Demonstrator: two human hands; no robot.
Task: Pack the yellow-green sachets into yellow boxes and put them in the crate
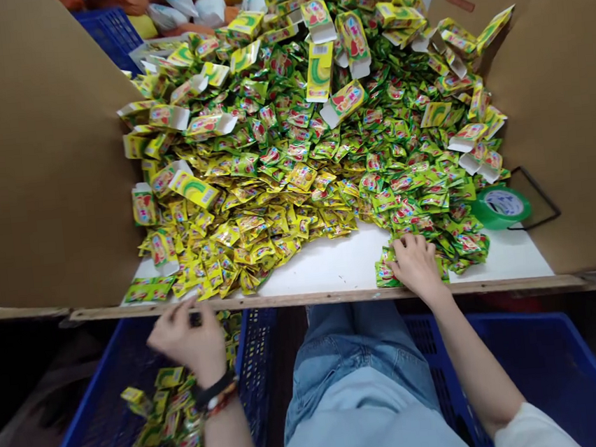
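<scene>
My left hand (190, 336) is over the table's front edge, above a blue crate (100, 383). It is smeared by motion; the fingers look bent, and whether anything is in them cannot be made out. Below it, yellow-green packets (174, 418) lie in that crate, and a small yellow box (136, 400) is there too. My right hand (415, 265) rests at the front right of the table with fingers curled down on green sachets (387, 271). A large heap of green sachets (405, 185) and yellow sachets (257, 234) spreads behind both hands.
Open small cartons (320, 70) lie on the heap. A green tape roll (502, 207) sits at the right, beside a black wire frame (537, 193). Cardboard walls (34, 171) flank the white tabletop (317, 264). Another blue crate (544, 368) stands below right.
</scene>
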